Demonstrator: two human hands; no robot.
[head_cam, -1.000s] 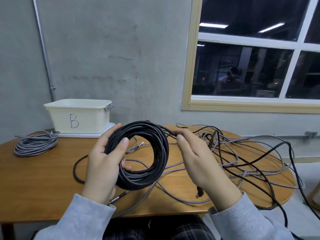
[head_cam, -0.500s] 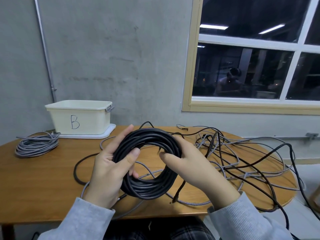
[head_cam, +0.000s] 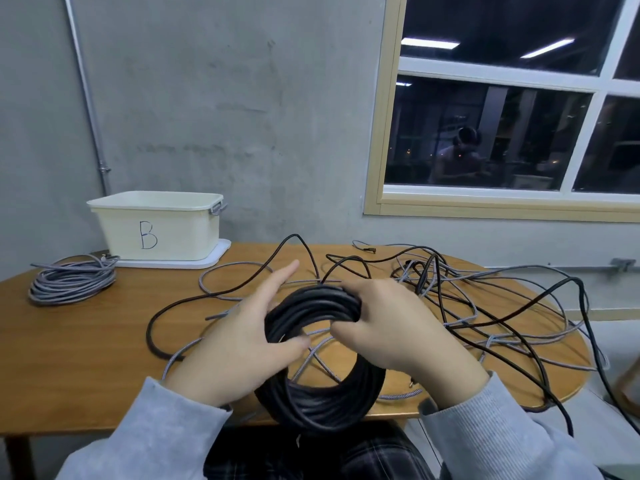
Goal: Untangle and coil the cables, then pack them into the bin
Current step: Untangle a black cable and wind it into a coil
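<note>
Both hands grip the black coil (head_cam: 322, 386) above the wooden table (head_cam: 86, 344); concrete wall (head_cam: 214, 98) behind.

Dim, even indoor light; ceiling strips glare in the dark window (head_cam: 502, 109); edges bow, perhaps slightly soft.

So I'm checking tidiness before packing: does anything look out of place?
Yes. Loose black and grey cables sprawl tangled over the table's right side, some hanging off its edge, while the bin stands at back left.
</note>
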